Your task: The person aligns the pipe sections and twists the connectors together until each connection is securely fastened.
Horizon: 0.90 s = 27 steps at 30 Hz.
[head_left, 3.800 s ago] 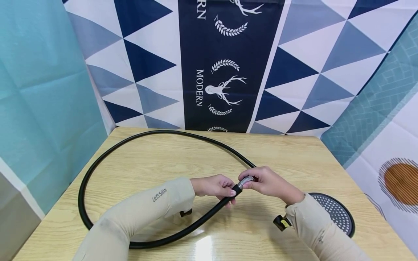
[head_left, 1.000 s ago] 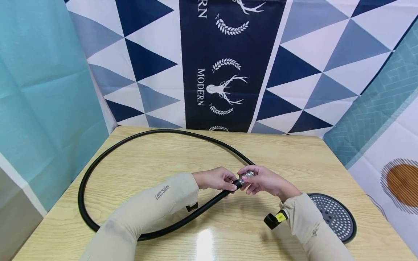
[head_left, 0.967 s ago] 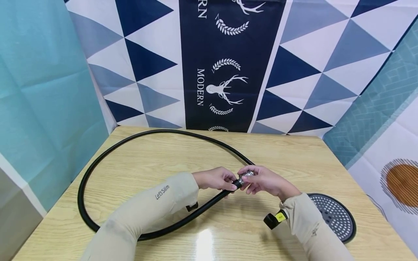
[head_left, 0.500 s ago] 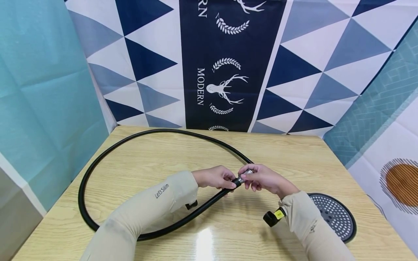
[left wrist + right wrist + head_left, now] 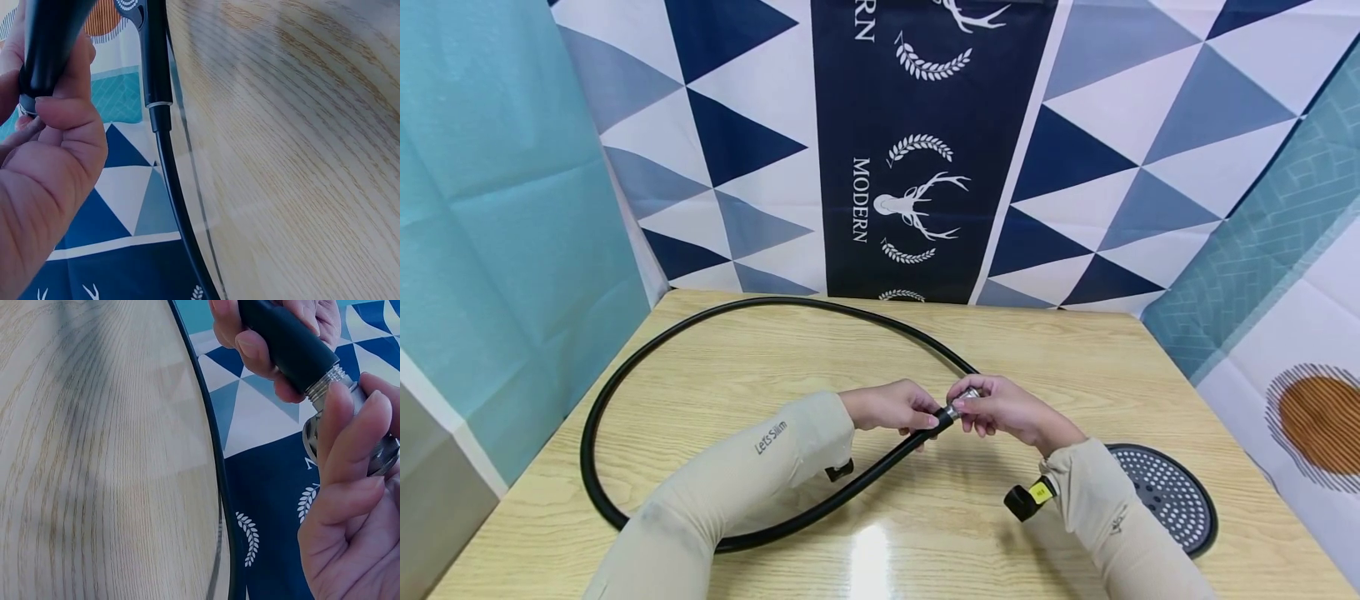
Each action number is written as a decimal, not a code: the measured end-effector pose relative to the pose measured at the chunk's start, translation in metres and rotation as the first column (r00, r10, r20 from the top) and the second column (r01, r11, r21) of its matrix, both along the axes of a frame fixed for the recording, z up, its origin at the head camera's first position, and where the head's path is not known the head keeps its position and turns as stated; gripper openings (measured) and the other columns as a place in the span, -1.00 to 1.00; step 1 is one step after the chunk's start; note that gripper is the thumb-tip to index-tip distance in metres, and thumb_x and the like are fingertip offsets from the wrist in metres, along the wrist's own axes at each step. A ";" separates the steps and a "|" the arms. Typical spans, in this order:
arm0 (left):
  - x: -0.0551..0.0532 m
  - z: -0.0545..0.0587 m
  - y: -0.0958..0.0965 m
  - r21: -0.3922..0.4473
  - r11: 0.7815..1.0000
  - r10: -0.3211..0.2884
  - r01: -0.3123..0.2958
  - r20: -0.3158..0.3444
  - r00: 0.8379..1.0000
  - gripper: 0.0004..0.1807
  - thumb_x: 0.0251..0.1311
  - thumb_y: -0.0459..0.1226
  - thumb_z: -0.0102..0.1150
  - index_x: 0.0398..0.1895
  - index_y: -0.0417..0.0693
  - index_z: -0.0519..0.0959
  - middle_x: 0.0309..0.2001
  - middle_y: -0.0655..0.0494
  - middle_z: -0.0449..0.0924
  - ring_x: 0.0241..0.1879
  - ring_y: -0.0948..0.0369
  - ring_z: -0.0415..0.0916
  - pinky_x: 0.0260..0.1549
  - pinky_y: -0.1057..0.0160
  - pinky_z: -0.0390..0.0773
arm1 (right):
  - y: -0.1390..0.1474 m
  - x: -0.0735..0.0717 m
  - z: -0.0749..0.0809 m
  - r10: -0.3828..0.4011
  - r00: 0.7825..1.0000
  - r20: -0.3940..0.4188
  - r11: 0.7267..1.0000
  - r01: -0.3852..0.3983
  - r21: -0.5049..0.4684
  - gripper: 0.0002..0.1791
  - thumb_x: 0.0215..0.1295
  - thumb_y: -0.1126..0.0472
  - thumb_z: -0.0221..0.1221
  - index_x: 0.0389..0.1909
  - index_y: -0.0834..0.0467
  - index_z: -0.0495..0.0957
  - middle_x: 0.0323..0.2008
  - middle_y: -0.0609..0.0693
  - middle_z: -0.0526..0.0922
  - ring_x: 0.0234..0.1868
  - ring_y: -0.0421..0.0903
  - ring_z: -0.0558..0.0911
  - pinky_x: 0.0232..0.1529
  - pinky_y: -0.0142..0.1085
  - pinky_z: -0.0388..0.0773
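My left hand (image 5: pixel 895 406) grips the thick black end of a shower hose (image 5: pixel 850 492) near the middle of the table. My right hand (image 5: pixel 1011 412) pinches a shiny metal fitting (image 5: pixel 357 395) at the tip of that end, thumb and fingers around it. In the right wrist view, silver threads (image 5: pixel 326 385) show between the black sleeve and the fitting, the two roughly in line. Part of the fitting is hidden by the right fingers. A dark round shower head (image 5: pixel 1165 496) lies at the right, partly behind the right sleeve; its black handle (image 5: pixel 155 56) joins the hose's other end.
The hose runs in a wide loop over the wooden table (image 5: pixel 760 367), passing under the left sleeve (image 5: pixel 730 475). Patterned cloth (image 5: pixel 910 150) hangs behind the table and along both sides. A small black device with a yellow label (image 5: pixel 1032 498) sits at the right wrist.
Both hands have risen slightly, with the hose end between them. Right fingers have changed their hold on the fitting since the earliest frame. In the last second, only small shifts show.
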State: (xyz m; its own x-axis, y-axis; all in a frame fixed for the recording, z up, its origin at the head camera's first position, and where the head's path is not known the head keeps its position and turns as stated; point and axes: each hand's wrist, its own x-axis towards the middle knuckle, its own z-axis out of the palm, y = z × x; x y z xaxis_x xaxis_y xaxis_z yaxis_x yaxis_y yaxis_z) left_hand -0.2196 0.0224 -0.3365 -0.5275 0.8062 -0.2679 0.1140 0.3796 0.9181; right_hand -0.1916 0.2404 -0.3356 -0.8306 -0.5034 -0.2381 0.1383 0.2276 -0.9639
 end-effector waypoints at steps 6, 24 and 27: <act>0.001 -0.001 0.004 -0.009 0.999 0.050 -0.050 0.020 0.999 -0.76 0.37 -0.47 -0.01 0.01 -0.49 0.50 -0.45 0.13 0.47 -0.44 0.14 0.62 -0.53 0.44 0.33 | 0.002 0.001 -0.001 -0.009 1.000 0.005 1.000 0.009 -0.006 -0.90 0.38 0.32 0.05 -0.20 0.08 0.49 -0.56 -0.07 0.59 -0.60 -0.28 0.50 -0.56 -0.47 0.41; -0.002 -0.008 0.000 0.025 0.996 -0.091 0.088 0.206 0.974 -0.67 0.46 -0.45 -0.20 0.12 -0.58 0.38 -0.03 -0.33 0.56 -0.31 0.16 0.54 -0.28 0.37 0.51 | 0.003 0.002 -0.008 0.021 0.998 -0.065 0.999 -0.020 0.028 -0.93 0.35 0.32 0.08 -0.19 0.14 0.47 -0.57 -0.07 0.57 -0.62 -0.28 0.46 -0.56 -0.47 0.40; -0.003 -0.007 0.000 0.040 0.993 -0.116 0.110 0.199 0.973 -0.68 0.46 -0.45 -0.21 0.10 -0.58 0.37 0.02 -0.41 0.53 -0.28 0.12 0.55 -0.28 0.38 0.50 | 0.004 0.003 -0.009 0.016 0.997 -0.070 1.000 -0.015 0.021 -0.92 0.36 0.33 0.07 -0.18 0.15 0.47 -0.57 -0.06 0.57 -0.61 -0.27 0.47 -0.56 -0.46 0.41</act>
